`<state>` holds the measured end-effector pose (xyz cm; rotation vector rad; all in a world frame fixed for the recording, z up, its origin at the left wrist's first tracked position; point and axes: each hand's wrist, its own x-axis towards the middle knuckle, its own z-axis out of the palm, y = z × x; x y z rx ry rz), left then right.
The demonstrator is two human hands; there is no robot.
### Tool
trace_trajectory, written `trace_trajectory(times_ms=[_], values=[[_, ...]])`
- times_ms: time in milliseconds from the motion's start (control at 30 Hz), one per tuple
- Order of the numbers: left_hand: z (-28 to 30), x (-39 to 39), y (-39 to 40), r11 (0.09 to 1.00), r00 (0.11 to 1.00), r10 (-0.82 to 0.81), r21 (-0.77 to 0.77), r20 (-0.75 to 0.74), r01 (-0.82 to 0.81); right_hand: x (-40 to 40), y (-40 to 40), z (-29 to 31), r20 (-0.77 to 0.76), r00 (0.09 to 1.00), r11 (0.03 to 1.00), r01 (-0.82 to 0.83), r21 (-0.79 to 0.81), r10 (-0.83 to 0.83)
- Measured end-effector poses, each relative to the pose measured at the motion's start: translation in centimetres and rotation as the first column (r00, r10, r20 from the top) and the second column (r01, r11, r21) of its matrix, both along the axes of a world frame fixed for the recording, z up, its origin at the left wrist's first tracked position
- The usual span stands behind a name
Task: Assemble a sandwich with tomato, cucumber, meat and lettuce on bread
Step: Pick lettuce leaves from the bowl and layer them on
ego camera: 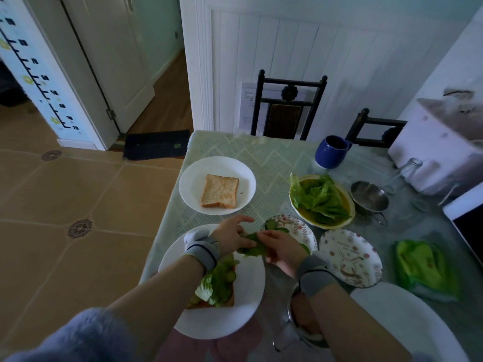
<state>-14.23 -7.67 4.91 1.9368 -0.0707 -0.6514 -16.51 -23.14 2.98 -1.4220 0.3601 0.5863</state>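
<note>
On the near white plate [243,317] lies an open sandwich [215,286]: bread topped with lettuce and cucumber slices, partly hidden by my left forearm. Above the plate's far edge my left hand [231,237] and my right hand [281,250] both pinch one lettuce leaf [252,246] between them. A single toasted bread slice [220,191] rests on a second white plate [245,178] farther back. A yellow bowl [347,202] holds more lettuce [320,198]. Cucumber slices [277,227] sit on a patterned plate behind my hands.
A rabbit-patterned plate [350,257], a green lettuce bag [423,267], a steel bowl [369,195], a blue mug [332,152] and a glass bottle [410,167] crowd the right side. A steel pot [300,333] with meat sits under my right forearm. The table edge drops off at left.
</note>
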Motion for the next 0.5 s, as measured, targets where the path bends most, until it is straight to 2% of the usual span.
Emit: trace_trajectory(times_ms=[67,267,400,500], values=[[-0.1,0.4,-0.6,1.0,1.0,0.018,-0.018,-0.013,-0.019,0.4,-0.8,0.1,0.014,1.0,1.0,0.022,-0.011,-0.022],[-0.5,0.4,0.9,0.987,0.98,0.151,-0.029,-0.129,-0.155,1.3,-0.3,-0.5,0.017,0.997,0.994,-0.072,-0.077,0.073],[0.2,1.3,0.3,0.949,0.946,0.213,-0.179,-0.245,-0.26,2.9,-1.7,0.2,0.16,0.985,0.96,-0.024,-0.28,0.071],[1.0,2.8,-1.4,0.903,0.931,0.25,-0.283,-0.265,-0.323,4.5,-4.3,1.1,0.139,0.951,0.95,0.291,-0.111,-0.275]])
